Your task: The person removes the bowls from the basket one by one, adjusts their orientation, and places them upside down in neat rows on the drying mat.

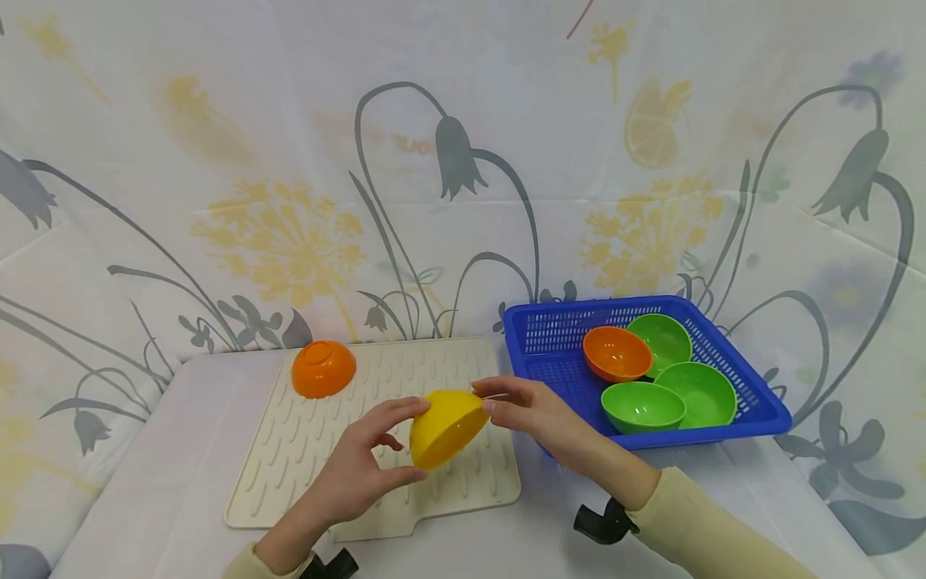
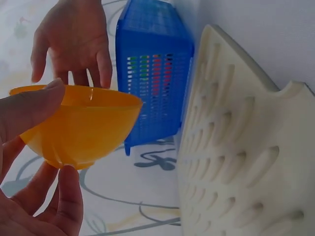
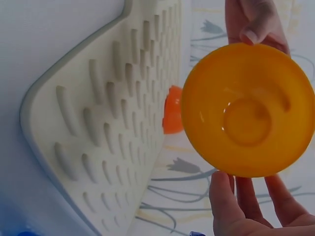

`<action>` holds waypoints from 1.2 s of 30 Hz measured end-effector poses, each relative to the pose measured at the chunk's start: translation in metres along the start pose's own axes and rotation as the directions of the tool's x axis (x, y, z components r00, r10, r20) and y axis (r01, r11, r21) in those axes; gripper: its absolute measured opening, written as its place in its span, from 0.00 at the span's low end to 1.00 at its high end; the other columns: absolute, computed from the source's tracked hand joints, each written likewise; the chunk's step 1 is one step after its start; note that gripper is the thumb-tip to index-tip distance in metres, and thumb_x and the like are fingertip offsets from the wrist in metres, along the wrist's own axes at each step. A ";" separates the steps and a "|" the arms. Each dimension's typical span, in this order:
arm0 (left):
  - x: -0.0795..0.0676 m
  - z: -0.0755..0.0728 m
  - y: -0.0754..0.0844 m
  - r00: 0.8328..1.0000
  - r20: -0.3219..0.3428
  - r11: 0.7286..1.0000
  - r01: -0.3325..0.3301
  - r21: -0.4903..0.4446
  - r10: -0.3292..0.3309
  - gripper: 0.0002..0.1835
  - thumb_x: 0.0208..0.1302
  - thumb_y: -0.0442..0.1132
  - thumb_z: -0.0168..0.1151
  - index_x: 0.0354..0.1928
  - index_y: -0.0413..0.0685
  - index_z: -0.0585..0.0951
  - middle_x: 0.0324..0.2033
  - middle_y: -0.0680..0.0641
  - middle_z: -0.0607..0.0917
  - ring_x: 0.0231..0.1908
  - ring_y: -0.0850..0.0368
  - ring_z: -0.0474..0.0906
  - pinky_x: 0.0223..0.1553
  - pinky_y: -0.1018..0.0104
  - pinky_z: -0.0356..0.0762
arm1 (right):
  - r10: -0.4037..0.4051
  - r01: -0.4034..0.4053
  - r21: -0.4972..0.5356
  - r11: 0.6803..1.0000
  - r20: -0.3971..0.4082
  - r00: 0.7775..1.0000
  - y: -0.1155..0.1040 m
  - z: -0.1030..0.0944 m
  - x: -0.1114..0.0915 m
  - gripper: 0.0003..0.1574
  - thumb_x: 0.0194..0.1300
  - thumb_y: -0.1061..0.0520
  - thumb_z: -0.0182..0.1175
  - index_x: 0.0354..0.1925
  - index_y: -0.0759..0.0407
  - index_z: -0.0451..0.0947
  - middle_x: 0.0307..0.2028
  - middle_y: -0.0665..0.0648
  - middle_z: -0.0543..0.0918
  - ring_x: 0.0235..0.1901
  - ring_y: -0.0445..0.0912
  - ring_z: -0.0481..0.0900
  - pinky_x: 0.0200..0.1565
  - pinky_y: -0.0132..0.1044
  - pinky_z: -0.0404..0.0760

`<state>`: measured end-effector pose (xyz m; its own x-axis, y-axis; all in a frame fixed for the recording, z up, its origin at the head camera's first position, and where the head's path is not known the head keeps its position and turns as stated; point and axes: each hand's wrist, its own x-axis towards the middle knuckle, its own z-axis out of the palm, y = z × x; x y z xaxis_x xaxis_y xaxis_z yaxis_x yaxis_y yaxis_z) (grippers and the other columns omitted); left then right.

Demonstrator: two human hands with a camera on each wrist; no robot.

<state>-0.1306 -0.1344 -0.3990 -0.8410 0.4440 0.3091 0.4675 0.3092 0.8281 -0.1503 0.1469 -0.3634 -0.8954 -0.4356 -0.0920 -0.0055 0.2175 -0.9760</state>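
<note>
A yellow bowl is held tilted above the cream drying mat, its opening turned down toward the right. My left hand grips it from the left; in the left wrist view the thumb lies at the rim of the bowl and fingers support its base. At the bowl's right edge are the fingertips of my right hand, which looks loosely extended in the left wrist view. The right wrist view looks into the bowl. Whether every right fingertip touches it cannot be made out.
An upside-down orange bowl sits on the mat's far left corner. To the right stands a blue basket holding an orange bowl and several green bowls. A flowered cloth hangs behind the table.
</note>
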 end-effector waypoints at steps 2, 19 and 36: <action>0.000 0.001 0.000 1.000 0.011 0.999 -0.028 0.028 0.028 0.38 0.50 0.33 0.79 0.65 0.62 0.77 0.64 0.53 0.75 0.58 0.54 0.73 0.42 0.64 0.82 | 0.003 -0.002 -0.037 0.999 0.012 1.000 0.000 0.000 0.000 0.31 0.72 0.45 0.57 0.67 0.58 0.72 0.64 0.59 0.75 0.60 0.55 0.75 0.63 0.56 0.70; -0.002 0.003 0.000 0.986 0.042 0.987 -0.161 0.023 0.159 0.35 0.53 0.41 0.77 0.66 0.55 0.77 0.64 0.51 0.75 0.59 0.54 0.71 0.44 0.62 0.81 | 0.033 -0.022 -0.080 0.997 0.142 0.989 0.001 0.003 0.001 0.35 0.73 0.42 0.55 0.70 0.58 0.69 0.60 0.57 0.78 0.55 0.51 0.77 0.59 0.49 0.76; 0.000 -0.001 -0.006 0.992 0.119 0.953 0.065 -0.296 -0.031 0.45 0.53 0.49 0.77 0.73 0.57 0.66 0.67 0.49 0.72 0.61 0.51 0.71 0.52 0.60 0.79 | -0.085 0.070 0.070 0.995 0.235 0.968 -0.001 0.001 -0.003 0.34 0.74 0.51 0.57 0.73 0.57 0.65 0.68 0.58 0.71 0.63 0.53 0.72 0.64 0.50 0.70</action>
<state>-0.1339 -0.1372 -0.4034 -0.8168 0.5310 0.2255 0.3101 0.0745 0.9478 -0.1472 0.1472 -0.3628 -0.7619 -0.6455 -0.0529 -0.0369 0.1248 -0.9915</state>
